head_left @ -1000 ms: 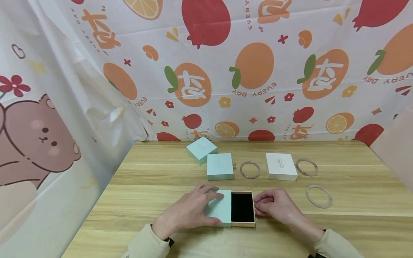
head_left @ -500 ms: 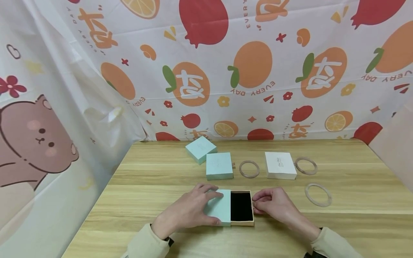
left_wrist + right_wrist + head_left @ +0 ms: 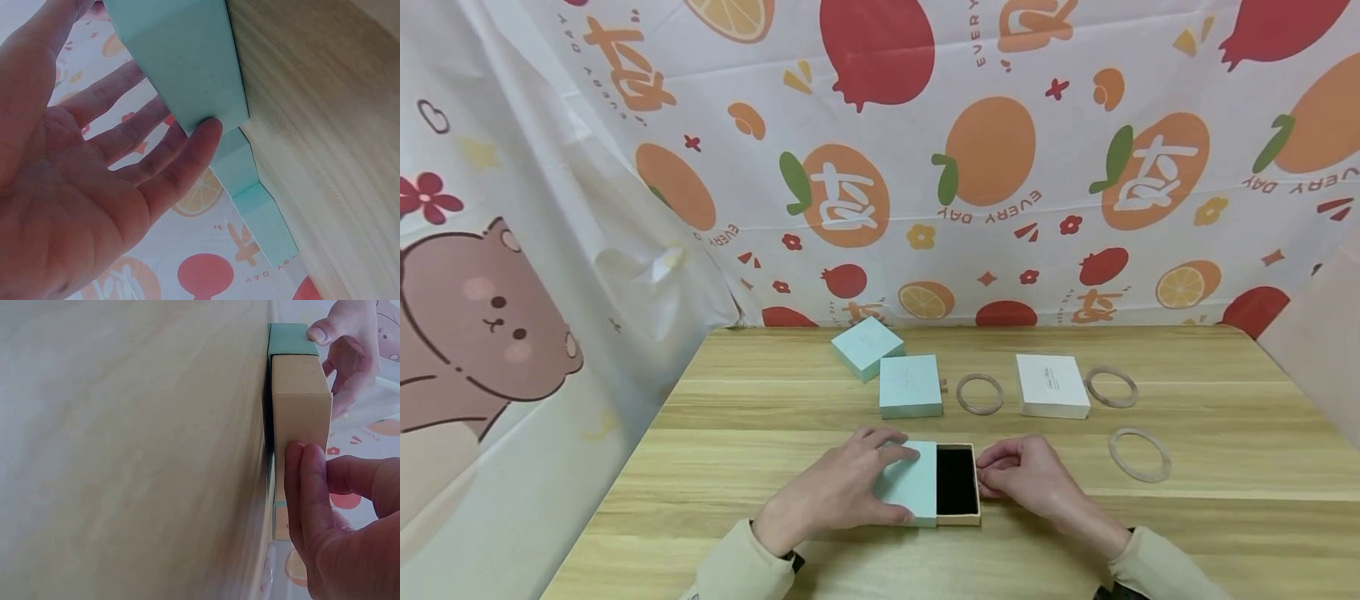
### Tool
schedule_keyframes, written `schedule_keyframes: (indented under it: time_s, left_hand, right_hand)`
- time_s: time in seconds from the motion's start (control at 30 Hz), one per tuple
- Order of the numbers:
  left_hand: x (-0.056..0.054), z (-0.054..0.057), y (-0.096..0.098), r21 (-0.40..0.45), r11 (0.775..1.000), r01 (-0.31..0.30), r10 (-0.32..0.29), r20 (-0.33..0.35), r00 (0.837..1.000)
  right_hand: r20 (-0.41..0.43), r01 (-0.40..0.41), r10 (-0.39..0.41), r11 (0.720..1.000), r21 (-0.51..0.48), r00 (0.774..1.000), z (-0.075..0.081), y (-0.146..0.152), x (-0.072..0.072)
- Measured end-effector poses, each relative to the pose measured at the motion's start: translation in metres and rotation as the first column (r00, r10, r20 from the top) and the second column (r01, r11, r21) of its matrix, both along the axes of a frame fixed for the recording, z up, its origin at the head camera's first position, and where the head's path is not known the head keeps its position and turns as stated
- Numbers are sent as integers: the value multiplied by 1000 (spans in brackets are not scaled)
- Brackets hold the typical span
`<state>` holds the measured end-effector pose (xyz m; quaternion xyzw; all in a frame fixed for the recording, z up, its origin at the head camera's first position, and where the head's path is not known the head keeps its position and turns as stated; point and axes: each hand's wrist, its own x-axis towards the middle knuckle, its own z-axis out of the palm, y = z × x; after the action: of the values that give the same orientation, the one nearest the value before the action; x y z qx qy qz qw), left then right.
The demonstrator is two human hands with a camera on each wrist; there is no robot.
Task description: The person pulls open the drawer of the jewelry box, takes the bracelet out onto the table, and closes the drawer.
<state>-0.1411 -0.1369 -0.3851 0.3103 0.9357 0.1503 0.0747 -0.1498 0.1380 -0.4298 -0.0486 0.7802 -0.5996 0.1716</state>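
A mint-green drawer-style gift box (image 3: pixel 917 475) lies on the table, its shallow cream tray with a black lining (image 3: pixel 957 482) sticking out on the right. My left hand (image 3: pixel 842 483) holds the green sleeve from its left, thumb at the near edge and fingers spread across the top. In the left wrist view, a fingertip presses the sleeve's side (image 3: pixel 181 62). My right hand (image 3: pixel 1030 475) is at the tray's outer end; in the right wrist view, two fairly straight fingers touch the cream end wall (image 3: pixel 303 419) and another digit reaches the upper rim.
Two more mint-green boxes (image 3: pixel 868 343) (image 3: pixel 911 385) sit behind, touching or close together. Near them are a pale bangle (image 3: pixel 980 394), a white box (image 3: pixel 1052 385), and two further bangles (image 3: pixel 1112 387) (image 3: pixel 1140 455) to the right. A fruit-print curtain (image 3: pixel 992 250) hangs behind the table.
The tray has slid a little to the left into the sleeve, with my right hand following it. My left hand has stayed on the sleeve.
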Motion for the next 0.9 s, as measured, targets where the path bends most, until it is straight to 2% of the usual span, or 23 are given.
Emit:
schedule_keyframes:
  time_s: [0.27, 0.53, 0.9]
  left_hand:
    - [0, -1, 0, 0, 1000, 0, 0, -9, 1000]
    - [0, -1, 0, -2, 1000, -3, 3, -13, 1000]
    - [-1, -3, 0, -24, 1000, -14, 14, -7, 1000]
  right_hand:
    - [-6, -3, 3, 998, 61, 1000, 3, -7, -2]
    - [6, -19, 19, 999, 29, 1000, 3, -11, -3]
    - [0, -29, 29, 999, 36, 1000, 5, -16, -3]
